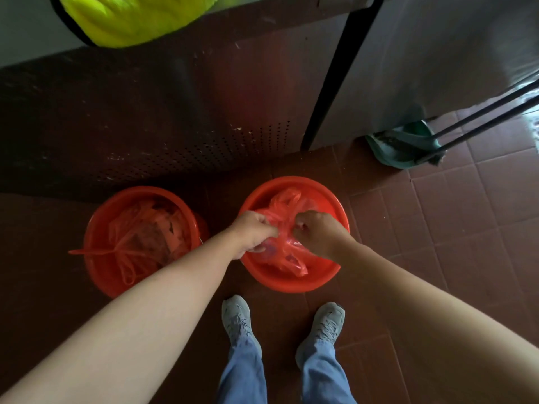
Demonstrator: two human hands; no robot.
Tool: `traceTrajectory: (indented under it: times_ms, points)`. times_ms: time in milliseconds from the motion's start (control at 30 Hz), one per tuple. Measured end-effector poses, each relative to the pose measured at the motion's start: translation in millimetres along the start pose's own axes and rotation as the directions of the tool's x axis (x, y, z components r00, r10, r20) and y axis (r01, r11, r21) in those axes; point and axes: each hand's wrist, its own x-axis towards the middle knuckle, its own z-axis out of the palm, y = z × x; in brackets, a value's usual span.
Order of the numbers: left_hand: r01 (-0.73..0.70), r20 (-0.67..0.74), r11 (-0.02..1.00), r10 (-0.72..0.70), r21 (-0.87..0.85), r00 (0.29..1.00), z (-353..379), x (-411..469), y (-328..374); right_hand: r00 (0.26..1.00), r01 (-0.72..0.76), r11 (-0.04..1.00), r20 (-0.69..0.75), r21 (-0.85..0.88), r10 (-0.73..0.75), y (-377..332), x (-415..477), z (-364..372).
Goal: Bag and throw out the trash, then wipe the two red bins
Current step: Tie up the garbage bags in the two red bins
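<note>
head view | left hand [252,230] fingers clenched on gathered neck of red trash bag [287,205] | right hand [318,233] fingers pinch same bag just beside it | bag sits inside right red bin [291,282] on tiled floor [466,228] | left red bin [102,278] beside it holds another loose red bag [145,228]

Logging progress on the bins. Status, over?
Left hand and right hand both gripping red bag inside right bin. Left bin: loose bag, untouched. Nothing blocking.
</note>
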Motion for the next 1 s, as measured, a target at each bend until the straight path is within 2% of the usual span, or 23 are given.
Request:
traceTrajectory:
  times_ms: [67,133,233,267,333,433,533,633,733,767,800,867,900,933,1000]
  points:
    - [-0.026,-0.177,0.989,0.052,0.147,0.983,-6,5,-3,0.997,-0.044,0.993,-0.072,-0.111,0.036,7,-5,-6]
    - [0.027,-0.312,0.959,0.066,0.284,0.948,-17,9,-7,0.985,-0.145,0.968,-0.127,-0.207,0.120,19,-11,-11]
    - [0.141,-0.463,0.933,0.030,0.330,0.886,-38,17,-15,0.946,-0.300,0.920,-0.204,-0.253,0.252,38,-21,-18]
    - [0.166,-0.499,0.931,0.019,0.325,0.866,-44,19,-17,0.919,-0.368,0.904,-0.234,-0.218,0.318,44,-24,-19]
    - [0.207,-0.533,0.913,0.014,0.352,0.846,-56,21,-20,0.819,-0.538,0.842,-0.256,-0.033,0.513,52,-26,-23]
    - [0.214,-0.565,0.888,0.061,0.407,0.823,-64,22,-16,0.664,-0.681,0.689,-0.188,0.249,0.724,62,-24,-24]
    - [0.161,-0.545,0.882,0.121,0.442,0.830,-57,16,-13,0.615,-0.695,0.639,-0.190,0.329,0.766,66,-27,-23]
    - [0.038,-0.437,0.891,0.185,0.453,0.880,-42,11,-16,0.612,-0.674,0.682,-0.302,0.284,0.731,72,-35,-27]
    - [-0.166,-0.299,0.917,0.284,0.363,0.911,-28,7,-17,0.695,-0.479,0.762,-0.342,0.437,0.632,70,-33,-34]
    - [-0.211,-0.271,0.934,0.291,0.289,0.918,-24,6,-15,0.723,-0.402,0.735,-0.304,0.546,0.620,65,-32,-36]
    - [-0.235,-0.250,0.951,0.281,0.199,0.927,-20,3,-14,0.747,-0.341,0.661,-0.234,0.669,0.622,58,-30,-37]
    - [-0.236,-0.199,0.972,0.228,-0.018,0.953,-12,-4,-11,0.811,-0.239,0.363,-0.021,0.900,0.585,39,-27,-36]
    - [-0.223,-0.165,0.968,0.203,-0.118,0.965,-9,-8,-8,0.840,-0.209,0.218,0.061,0.953,0.538,30,-25,-34]
    - [-0.212,-0.129,0.957,0.189,-0.198,0.973,-8,-12,-6,0.860,-0.199,0.130,0.109,0.971,0.499,23,-24,-32]
    - [-0.192,-0.066,0.928,0.180,-0.319,0.981,-7,-20,0,0.883,-0.198,0.044,0.159,0.979,0.442,14,-22,-29]
